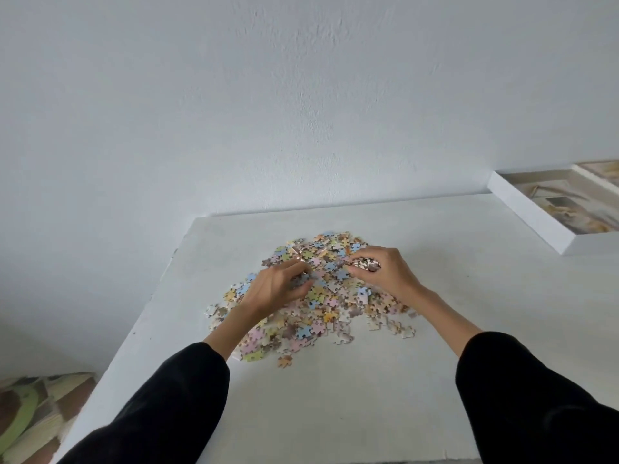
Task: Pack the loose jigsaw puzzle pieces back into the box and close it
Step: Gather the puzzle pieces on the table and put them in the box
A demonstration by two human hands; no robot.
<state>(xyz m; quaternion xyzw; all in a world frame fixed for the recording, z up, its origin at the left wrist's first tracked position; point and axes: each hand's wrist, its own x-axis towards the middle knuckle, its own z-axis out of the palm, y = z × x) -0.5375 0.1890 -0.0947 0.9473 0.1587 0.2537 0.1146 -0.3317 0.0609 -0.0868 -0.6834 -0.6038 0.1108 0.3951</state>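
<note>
A heap of pastel jigsaw pieces [321,316] lies in the middle of the white table [335,406]. My left hand [274,289] rests on the heap's left side, fingers curled around some pieces. My right hand [385,272] sits on the heap's right side and is closed on a bunch of pieces that show between thumb and fingers. The white puzzle box [532,216] stands open at the table's far right, apart from both hands, with another box part [599,172] behind it.
A white wall runs along the table's far edge. The table's left edge drops to a patterned floor mat [30,420] at the lower left. A few stray pieces [284,361] lie near the heap's front.
</note>
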